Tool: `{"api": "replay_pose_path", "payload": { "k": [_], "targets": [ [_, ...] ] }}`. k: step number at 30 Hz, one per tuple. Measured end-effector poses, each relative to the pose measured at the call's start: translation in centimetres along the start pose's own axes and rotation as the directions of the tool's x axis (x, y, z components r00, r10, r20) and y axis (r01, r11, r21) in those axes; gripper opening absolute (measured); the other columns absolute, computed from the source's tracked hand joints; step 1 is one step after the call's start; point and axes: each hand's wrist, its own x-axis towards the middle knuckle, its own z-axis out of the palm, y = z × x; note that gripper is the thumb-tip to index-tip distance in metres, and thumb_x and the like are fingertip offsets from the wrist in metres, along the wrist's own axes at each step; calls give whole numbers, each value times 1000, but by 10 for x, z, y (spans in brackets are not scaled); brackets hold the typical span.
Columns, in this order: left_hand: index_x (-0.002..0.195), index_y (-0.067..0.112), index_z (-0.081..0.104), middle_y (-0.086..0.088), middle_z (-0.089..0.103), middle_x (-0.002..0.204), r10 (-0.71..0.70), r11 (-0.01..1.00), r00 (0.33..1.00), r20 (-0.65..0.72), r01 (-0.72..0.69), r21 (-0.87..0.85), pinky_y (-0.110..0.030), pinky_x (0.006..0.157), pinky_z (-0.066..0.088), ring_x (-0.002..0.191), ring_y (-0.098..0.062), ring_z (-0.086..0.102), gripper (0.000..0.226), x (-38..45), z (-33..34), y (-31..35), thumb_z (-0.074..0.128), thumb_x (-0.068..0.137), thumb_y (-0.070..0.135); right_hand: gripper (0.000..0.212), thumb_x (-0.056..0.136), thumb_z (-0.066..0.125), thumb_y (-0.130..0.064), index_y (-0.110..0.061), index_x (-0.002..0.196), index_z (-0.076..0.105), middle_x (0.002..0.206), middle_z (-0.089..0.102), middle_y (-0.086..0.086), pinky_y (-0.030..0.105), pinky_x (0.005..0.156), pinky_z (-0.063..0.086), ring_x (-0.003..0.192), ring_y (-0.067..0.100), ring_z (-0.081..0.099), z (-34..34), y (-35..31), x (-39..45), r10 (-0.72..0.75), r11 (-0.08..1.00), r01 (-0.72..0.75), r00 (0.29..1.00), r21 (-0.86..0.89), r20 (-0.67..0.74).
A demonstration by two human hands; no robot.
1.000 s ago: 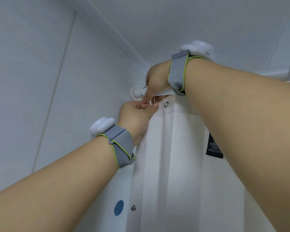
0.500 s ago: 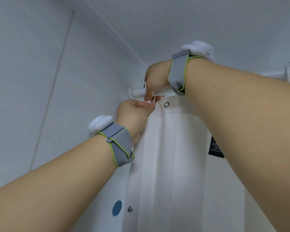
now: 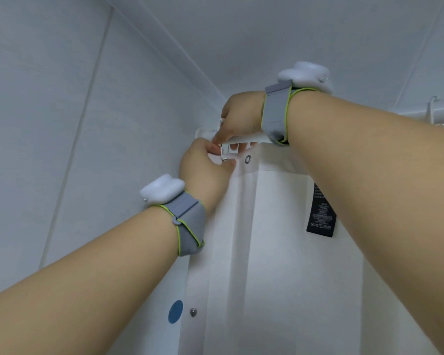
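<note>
The hook [image 3: 224,152], small and white, hangs from the rod [image 3: 250,137] close to the rod's wall end, at the top left corner of the curtain [image 3: 280,252]. Its lower bend sits just beside the curtain's top edge, left of a metal eyelet [image 3: 248,159]. I cannot tell whether the hook passes through any hole in the cloth, as the fingers cover that spot.

The left hand [image 3: 203,172] reaches up from below and pinches the curtain's top corner, fingers curled tight and thumb up against the hook. The right hand [image 3: 239,116] comes over the rod from above, its fingers curled down, and grips the hook between thumb and fingertips. The two hands touch at the hook.

The curtain hangs down in folds from that corner, well below the hands. A black label [image 3: 321,211] is sewn on it to the right, partly behind the right forearm. Near the curtain's left edge, low down, are a blue dot [image 3: 175,311] and a small metal stud [image 3: 193,312] just beside it.

Each wrist wears a grey band edged in green, left [image 3: 187,224] and right [image 3: 276,114], each with a white pod on it. Far right, the rod shows again with a second hook [image 3: 431,106] on it. Pale wall [image 3: 62,124] lies to the left, ceiling [image 3: 292,34] above.
</note>
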Motion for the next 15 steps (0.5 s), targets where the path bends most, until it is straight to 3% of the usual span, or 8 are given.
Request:
{"api": "replay_pose_path", "payload": {
  "k": [3,6,8,12,15],
  "targets": [
    [105,10,51,-9,47,115,169,975,985,-28,-164,147,-18,78,32,103,-18,45,38,-7,2,-1,72,72,8,36,88,58,-44,-11,73,60,70,62,4,25,57,44,81,27,66,-2,-3,-4,-38,984,23,996,-177,-80],
    [105,7,53,-9,40,114,388,916,911,-142,-364,169,-18,91,35,105,-21,44,41,-10,-1,3,64,67,1,38,85,62,-43,-7,99,68,97,68,9,31,75,49,95,27,63,-16,-5,-15,-92,985,57,972,-161,-216],
    [98,7,57,-5,44,104,518,854,845,-136,-502,133,-6,81,33,91,-12,44,34,-11,-5,9,58,67,-5,35,83,67,-36,-8,103,69,104,69,8,31,77,48,95,26,63,-28,-8,-26,-131,980,83,951,-180,-279],
    [99,12,57,6,50,84,575,807,810,114,-585,81,-9,65,34,65,-5,45,18,-12,-10,19,60,82,7,34,88,66,-27,-3,112,66,103,66,11,27,71,42,89,28,61,-50,-11,-44,-26,941,-42,980,-336,-197],
    [110,19,54,10,59,105,478,845,808,344,-530,70,-14,63,37,61,1,48,31,-12,-6,14,64,86,36,35,91,62,-26,1,113,64,92,60,10,25,50,41,67,22,54,-61,0,-51,116,923,-142,989,-359,-91]
  ]
}}
